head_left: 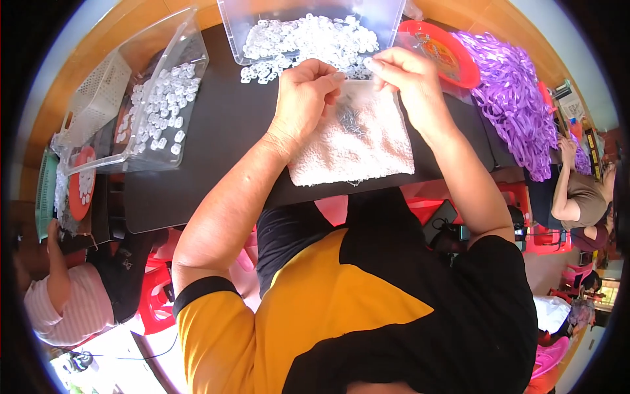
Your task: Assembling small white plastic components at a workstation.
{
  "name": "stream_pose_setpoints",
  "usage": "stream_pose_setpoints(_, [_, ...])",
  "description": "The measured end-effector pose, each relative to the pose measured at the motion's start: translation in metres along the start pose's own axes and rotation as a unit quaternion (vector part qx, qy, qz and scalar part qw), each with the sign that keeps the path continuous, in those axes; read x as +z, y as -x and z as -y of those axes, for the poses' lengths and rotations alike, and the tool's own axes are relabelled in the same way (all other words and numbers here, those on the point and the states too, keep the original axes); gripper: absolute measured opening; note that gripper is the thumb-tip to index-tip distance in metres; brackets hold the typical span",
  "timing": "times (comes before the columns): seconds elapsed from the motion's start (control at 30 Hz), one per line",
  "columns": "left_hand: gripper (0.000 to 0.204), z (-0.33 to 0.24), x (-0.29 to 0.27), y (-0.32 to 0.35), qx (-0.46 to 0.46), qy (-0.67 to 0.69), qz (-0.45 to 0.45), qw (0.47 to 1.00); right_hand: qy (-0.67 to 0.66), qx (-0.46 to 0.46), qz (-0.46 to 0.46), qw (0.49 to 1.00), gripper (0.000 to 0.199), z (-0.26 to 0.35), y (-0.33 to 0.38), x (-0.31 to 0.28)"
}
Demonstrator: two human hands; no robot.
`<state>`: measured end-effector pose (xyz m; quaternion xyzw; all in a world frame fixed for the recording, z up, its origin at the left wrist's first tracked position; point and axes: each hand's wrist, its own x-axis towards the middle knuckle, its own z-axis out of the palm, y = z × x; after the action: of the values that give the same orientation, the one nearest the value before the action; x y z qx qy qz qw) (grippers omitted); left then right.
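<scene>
My left hand and my right hand hover close together above a pale pink towel spread on the black table. Each hand pinches something small between thumb and fingers; the pieces are too small to make out. A small heap of dark metal screws lies on the towel just below my hands. Right behind them stands a clear plastic bin filled with several white plastic rings.
A second clear bin with white pieces stands tilted at the left, beside a white basket. A red plate and a heap of purple ribbons lie at the right. Other people sit at the far left and far right.
</scene>
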<state>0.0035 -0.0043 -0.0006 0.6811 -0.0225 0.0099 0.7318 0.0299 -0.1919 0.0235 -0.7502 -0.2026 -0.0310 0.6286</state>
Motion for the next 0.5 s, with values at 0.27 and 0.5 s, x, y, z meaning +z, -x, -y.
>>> stream_pose_setpoints(0.27, [0.014, -0.006, -0.002, -0.001, -0.014, 0.093, -0.023, 0.995, -0.087, 0.066, -0.011, 0.994, 0.015, 0.005, -0.009, 0.030])
stream_pose_setpoints(0.5, [0.014, -0.005, -0.002, -0.002, -0.006, 0.095, -0.042, 0.995, -0.083, 0.046, -0.033, 0.995, 0.015, 0.001, -0.013, 0.034])
